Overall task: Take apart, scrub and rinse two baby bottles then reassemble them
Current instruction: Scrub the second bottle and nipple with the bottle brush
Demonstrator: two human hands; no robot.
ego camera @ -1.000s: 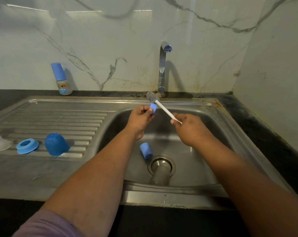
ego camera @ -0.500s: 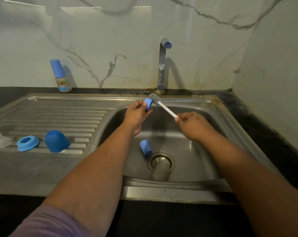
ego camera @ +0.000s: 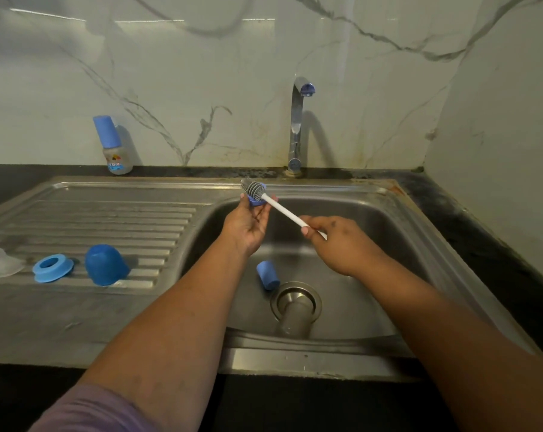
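My left hand [ego camera: 248, 222] holds a small blue bottle ring [ego camera: 255, 201] at its fingertips, palm turned up, over the back left of the sink basin [ego camera: 373, 300]. My right hand [ego camera: 335, 241] grips the white handle of a bottle brush [ego camera: 279, 207], whose grey bristle head [ego camera: 252, 188] lies against the ring. A small blue cap [ego camera: 267, 275] lies on its side in the basin beside the drain [ego camera: 295, 302]. On the drainboard [ego camera: 108, 213] sit a clear teat [ego camera: 3, 263], a blue ring [ego camera: 52, 269] and a blue dome cap [ego camera: 105, 265]. An assembled bottle [ego camera: 113, 145] stands at the wall.
The tap [ego camera: 296, 126] rises behind the basin with no water running. A dark counter [ego camera: 482, 226] runs along the right side and the back, under marble-patterned walls.
My left hand has turned palm up and risen toward the basin's back edge with the blue ring. The brush head has moved onto the ring, and my right hand has followed.
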